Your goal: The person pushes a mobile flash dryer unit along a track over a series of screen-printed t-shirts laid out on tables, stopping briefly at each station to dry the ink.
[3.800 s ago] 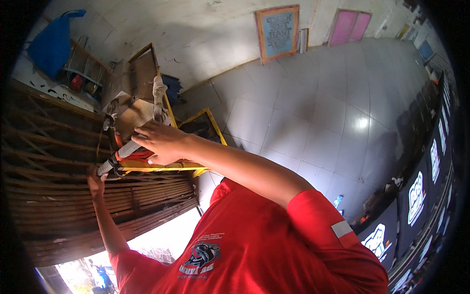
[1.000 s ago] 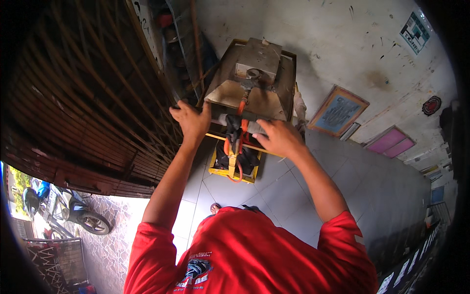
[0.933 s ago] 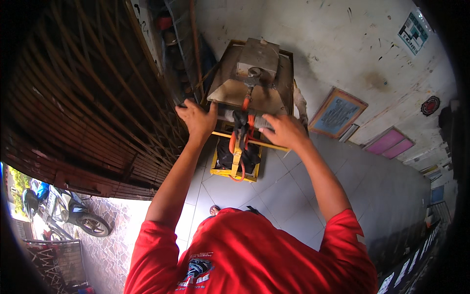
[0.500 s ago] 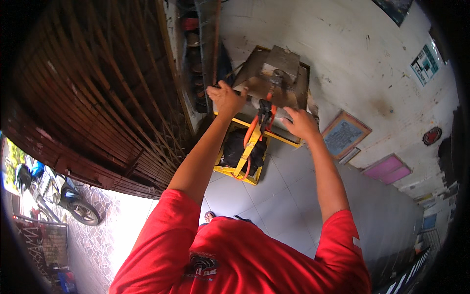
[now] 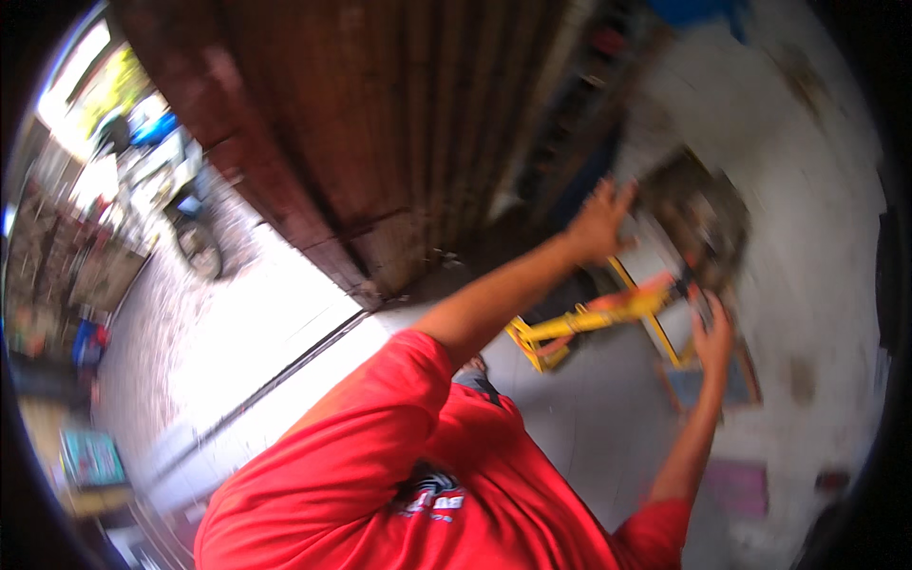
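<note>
A dark, worn metal unit with a flat plate [image 5: 703, 214] sits on a yellow metal frame [image 5: 598, 318], beside the wall. An orange hose [image 5: 651, 288] runs along the frame to a black fitting [image 5: 682, 283]. My left hand [image 5: 598, 226] is at the left edge of the plate, fingers spread, with nothing seen in it. My right hand [image 5: 714, 332] is raised at the unit's near right side, close to the black fitting. A dark shape lies by its fingers. Motion blur hides whether those fingers close on it.
A brown folding metal door [image 5: 342, 142] stands left of the unit. Past the bright doorway, a motorcycle [image 5: 195, 233] is parked on stone paving. A framed picture [image 5: 708, 385] and a pink panel [image 5: 736, 486] are on the right wall. Grey tiles [image 5: 589, 427] cover the floor.
The view has swung left, so the unit and both hands now appear farther right and blurred. My right hand is now nearer the black fitting. My left hand stays by the plate's edge.
</note>
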`<state>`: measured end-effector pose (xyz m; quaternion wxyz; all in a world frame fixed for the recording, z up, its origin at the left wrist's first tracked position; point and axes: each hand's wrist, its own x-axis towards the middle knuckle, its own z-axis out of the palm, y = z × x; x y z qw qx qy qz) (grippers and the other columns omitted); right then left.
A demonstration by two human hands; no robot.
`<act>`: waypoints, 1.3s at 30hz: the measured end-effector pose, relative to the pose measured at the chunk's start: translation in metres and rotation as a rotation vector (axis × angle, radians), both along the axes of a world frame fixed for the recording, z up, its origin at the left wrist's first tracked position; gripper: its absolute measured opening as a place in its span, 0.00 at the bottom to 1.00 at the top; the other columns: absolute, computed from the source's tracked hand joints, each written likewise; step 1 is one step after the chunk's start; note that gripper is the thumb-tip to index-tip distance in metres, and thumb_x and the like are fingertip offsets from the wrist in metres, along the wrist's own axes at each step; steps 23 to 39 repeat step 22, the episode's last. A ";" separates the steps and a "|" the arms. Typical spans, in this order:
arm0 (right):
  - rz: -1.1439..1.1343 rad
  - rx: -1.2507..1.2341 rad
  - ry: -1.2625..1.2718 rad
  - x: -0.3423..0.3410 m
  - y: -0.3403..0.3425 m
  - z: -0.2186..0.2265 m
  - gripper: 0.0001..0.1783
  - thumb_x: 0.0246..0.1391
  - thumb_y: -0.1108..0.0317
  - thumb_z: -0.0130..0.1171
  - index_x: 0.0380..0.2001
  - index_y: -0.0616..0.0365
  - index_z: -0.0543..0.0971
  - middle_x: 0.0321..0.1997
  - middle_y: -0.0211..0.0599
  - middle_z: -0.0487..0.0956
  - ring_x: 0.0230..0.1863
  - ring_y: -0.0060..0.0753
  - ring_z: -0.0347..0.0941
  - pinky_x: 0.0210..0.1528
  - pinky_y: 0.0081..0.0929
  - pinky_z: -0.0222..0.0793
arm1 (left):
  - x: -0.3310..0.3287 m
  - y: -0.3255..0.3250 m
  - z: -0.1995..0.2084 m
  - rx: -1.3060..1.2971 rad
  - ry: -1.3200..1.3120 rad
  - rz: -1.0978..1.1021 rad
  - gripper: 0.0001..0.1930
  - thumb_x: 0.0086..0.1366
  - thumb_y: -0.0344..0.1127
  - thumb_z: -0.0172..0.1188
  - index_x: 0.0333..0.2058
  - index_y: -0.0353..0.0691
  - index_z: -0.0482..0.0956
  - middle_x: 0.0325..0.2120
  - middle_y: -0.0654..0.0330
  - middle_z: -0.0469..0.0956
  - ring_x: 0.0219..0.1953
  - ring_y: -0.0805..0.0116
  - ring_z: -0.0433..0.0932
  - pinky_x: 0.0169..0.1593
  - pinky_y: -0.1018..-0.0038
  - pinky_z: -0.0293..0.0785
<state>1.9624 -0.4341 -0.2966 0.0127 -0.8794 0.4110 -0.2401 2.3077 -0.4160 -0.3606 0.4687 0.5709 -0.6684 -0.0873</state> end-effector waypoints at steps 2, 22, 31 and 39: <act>-0.105 -0.231 -0.021 -0.002 0.035 0.003 0.25 0.58 0.67 0.61 0.58 0.61 0.73 0.60 0.50 0.73 0.60 0.55 0.69 0.63 0.44 0.63 | 0.008 0.050 -0.027 -0.007 0.097 -0.035 0.52 0.59 0.52 0.64 0.72 0.43 0.40 0.68 0.28 0.43 0.69 0.31 0.50 0.70 0.52 0.52; 1.593 0.641 0.309 0.488 0.191 -0.099 0.13 0.52 0.63 0.66 0.37 0.59 0.82 0.35 0.45 0.82 0.39 0.42 0.81 0.42 0.34 0.75 | 0.004 0.475 -0.220 0.531 1.088 1.048 0.33 0.62 0.58 0.62 0.56 0.36 0.76 0.51 0.42 0.78 0.54 0.48 0.78 0.60 0.56 0.70; 1.593 0.641 0.309 0.488 0.191 -0.099 0.13 0.52 0.63 0.66 0.37 0.59 0.82 0.35 0.45 0.82 0.39 0.42 0.81 0.42 0.34 0.75 | 0.004 0.475 -0.220 0.531 1.088 1.048 0.33 0.62 0.58 0.62 0.56 0.36 0.76 0.51 0.42 0.78 0.54 0.48 0.78 0.60 0.56 0.70; 1.593 0.641 0.309 0.488 0.191 -0.099 0.13 0.52 0.63 0.66 0.37 0.59 0.82 0.35 0.45 0.82 0.39 0.42 0.81 0.42 0.34 0.75 | 0.004 0.475 -0.220 0.531 1.088 1.048 0.33 0.62 0.58 0.62 0.56 0.36 0.76 0.51 0.42 0.78 0.54 0.48 0.78 0.60 0.56 0.70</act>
